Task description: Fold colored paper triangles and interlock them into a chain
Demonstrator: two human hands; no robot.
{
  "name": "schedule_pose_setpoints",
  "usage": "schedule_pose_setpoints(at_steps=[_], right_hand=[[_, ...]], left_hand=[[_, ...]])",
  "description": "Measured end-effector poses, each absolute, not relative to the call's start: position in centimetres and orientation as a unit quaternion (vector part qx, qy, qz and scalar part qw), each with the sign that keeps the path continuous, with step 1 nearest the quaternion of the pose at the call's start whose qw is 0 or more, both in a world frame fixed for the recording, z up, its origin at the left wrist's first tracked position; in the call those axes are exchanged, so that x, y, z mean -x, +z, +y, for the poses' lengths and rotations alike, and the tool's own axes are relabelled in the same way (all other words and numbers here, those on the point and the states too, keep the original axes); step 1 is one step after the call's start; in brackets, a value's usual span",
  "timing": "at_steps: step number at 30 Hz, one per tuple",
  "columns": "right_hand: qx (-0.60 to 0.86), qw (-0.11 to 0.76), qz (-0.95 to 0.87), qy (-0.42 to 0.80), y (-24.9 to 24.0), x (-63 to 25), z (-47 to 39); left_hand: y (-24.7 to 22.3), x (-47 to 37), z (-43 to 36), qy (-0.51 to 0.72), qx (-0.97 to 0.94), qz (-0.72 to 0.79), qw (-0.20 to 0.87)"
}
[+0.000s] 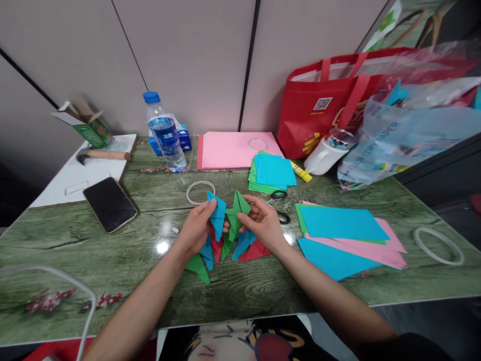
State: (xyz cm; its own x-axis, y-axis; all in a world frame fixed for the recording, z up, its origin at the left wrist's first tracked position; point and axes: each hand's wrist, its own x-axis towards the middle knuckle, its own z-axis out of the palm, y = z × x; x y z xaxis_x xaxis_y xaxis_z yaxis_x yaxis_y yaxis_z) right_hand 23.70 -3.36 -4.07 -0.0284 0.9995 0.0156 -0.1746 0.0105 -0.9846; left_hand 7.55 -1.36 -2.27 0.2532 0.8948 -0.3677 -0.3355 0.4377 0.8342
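My left hand [197, 225] pinches a folded blue paper piece [217, 216] between thumb and fingers. In my right hand [261, 220] is a folded green paper piece [237, 213], its left edge close beside the blue one. Whether the two pieces touch is unclear. Below the hands, more folded pieces in blue, red and green lie on the table, partly hidden by my fingers; a green one [199, 268] sticks out at the lower left and a red one [254, 251] at the right.
Scissors [278, 196] lie just beyond my right hand, near small blue and green sheets [276, 169]. Larger coloured sheets [343, 223] are at the right. A tape ring [201, 193], bottle [167, 135], phone [110, 204], hammer [105, 155], mug [325, 155] and red bag [304, 110] stand or lie around.
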Motion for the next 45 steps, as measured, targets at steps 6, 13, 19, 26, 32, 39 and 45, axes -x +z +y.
schedule_pose_setpoints(at_steps=[6, 13, 19, 26, 32, 39, 45], right_hand=[[0.468, 0.549, -0.473, 0.506, -4.27, -23.52, -3.43], [0.459, 0.555, -0.473, 0.507, -4.07, -23.7, -3.37], [0.462, 0.558, -0.476, 0.499, -4.13, -23.77, -3.44], [0.476, 0.558, -0.503, 0.458, -4.45, -23.71, -3.66], [0.482, 0.55, -0.524, 0.437, -4.34, -23.67, -3.9], [0.496, 0.547, -0.554, 0.385, -4.22, -23.69, -4.12], [0.509, 0.549, -0.557, 0.36, -4.4, -23.68, -4.17]], left_hand=[[-2.09, -7.34, -1.22, 0.407, -0.295, 0.431, 0.749], [-2.16, -7.49, -1.25, 0.412, -0.303, 0.425, 0.747], [-2.17, -7.49, -1.23, 0.398, -0.302, 0.425, 0.755], [-2.07, -7.38, -1.17, 0.397, -0.284, 0.417, 0.767], [-2.18, -7.55, -1.33, 0.399, -0.313, 0.435, 0.744], [-2.34, -7.86, -1.58, 0.415, -0.343, 0.458, 0.707], [-2.79, -8.12, -1.76, 0.428, -0.372, 0.476, 0.673]])
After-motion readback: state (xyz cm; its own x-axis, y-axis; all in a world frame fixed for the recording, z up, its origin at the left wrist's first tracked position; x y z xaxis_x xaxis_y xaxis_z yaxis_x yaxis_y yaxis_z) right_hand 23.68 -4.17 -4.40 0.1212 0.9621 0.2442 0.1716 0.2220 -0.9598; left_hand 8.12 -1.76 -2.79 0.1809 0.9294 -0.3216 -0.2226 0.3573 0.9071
